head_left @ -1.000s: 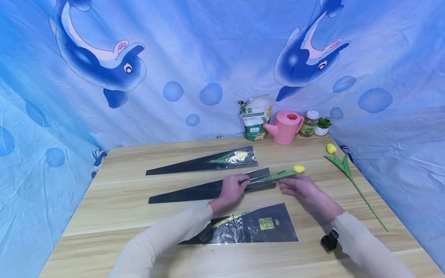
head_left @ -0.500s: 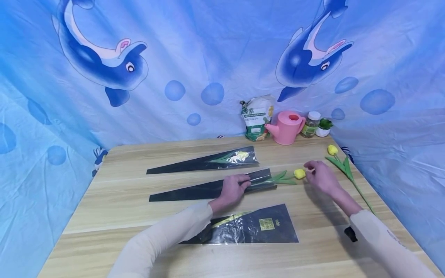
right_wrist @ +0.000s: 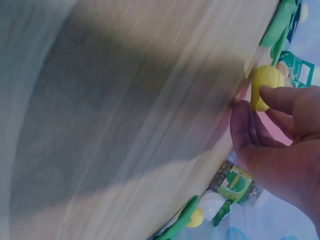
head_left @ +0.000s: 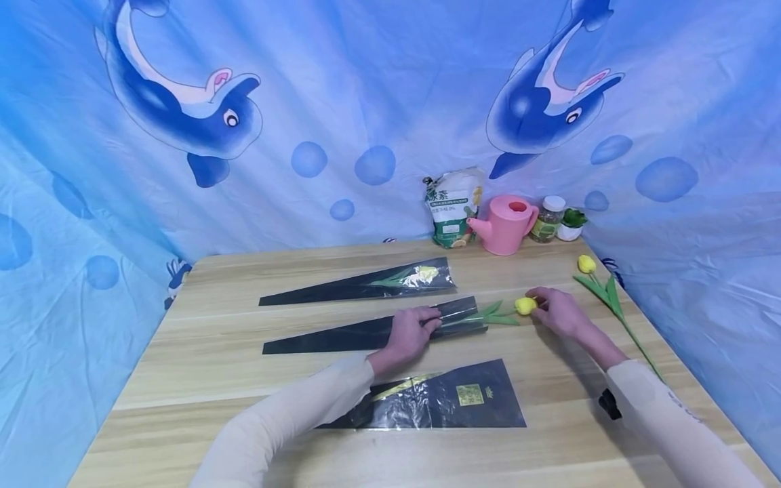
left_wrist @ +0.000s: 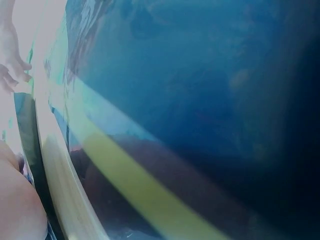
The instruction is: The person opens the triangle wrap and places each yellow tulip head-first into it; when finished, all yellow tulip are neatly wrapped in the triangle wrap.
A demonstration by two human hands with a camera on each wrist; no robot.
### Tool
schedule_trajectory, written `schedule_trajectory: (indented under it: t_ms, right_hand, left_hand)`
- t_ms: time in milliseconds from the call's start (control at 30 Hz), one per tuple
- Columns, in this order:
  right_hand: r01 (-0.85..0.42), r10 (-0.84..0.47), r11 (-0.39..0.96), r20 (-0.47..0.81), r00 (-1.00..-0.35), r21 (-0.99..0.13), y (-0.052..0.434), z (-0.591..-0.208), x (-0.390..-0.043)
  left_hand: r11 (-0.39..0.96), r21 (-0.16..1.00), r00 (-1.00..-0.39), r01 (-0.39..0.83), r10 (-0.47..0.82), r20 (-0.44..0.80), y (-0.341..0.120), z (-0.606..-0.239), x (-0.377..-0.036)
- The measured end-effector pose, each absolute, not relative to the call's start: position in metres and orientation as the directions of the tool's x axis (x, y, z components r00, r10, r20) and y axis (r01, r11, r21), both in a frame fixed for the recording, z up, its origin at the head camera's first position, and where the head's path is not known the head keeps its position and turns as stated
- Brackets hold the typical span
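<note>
My left hand (head_left: 410, 333) grips the middle black flower sleeve (head_left: 342, 337) near its wide mouth. A yellow artificial tulip (head_left: 525, 306) lies with its stem inside that sleeve; its green leaves (head_left: 491, 314) and bloom stick out to the right. My right hand (head_left: 561, 313) pinches the bloom, and in the right wrist view the thumb (right_wrist: 280, 99) presses on the yellow petals. Above, another black sleeve (head_left: 317, 293) holds a whole tulip (head_left: 425, 274). Nearer me lies a third sleeve (head_left: 500, 396) with a gold label. The left wrist view shows mostly a blurred dark sheet.
One more yellow tulip (head_left: 586, 264) lies along the table's right side. At the back stand a white and green bag (head_left: 454, 210), a pink watering can (head_left: 505, 227), a lidded jar (head_left: 547, 220) and a small potted plant (head_left: 571, 224). A blue dolphin curtain hangs behind.
My right hand has moved right from beside the leaves to the tulip's bloom, then slightly left. The leaves now spread apart. My left hand stays on the sleeve.
</note>
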State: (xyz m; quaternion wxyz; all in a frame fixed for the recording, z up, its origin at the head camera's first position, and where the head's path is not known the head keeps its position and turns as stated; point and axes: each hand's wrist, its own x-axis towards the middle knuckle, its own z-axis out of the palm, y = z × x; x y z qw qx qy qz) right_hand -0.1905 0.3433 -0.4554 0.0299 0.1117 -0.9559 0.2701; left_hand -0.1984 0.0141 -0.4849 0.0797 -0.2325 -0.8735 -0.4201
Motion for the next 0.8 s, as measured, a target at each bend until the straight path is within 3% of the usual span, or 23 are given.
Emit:
schedule_trajectory:
  t_ms: [467,800]
  right_hand:
    - [-0.148,-0.14,0.715,0.067,-0.988,-0.683,0.318,-0.451,-0.184]
    - [-0.136,-0.124,0.666,0.07,-0.99,-0.734,0.299,-0.452,-0.183]
  left_hand:
    - [0.532,0.68,-0.863,0.504,0.349,0.366,0.014,-0.482,-0.198]
    - [0.51,0.687,-0.854,0.518,0.353,0.382,0.015,-0.482,-0.197]
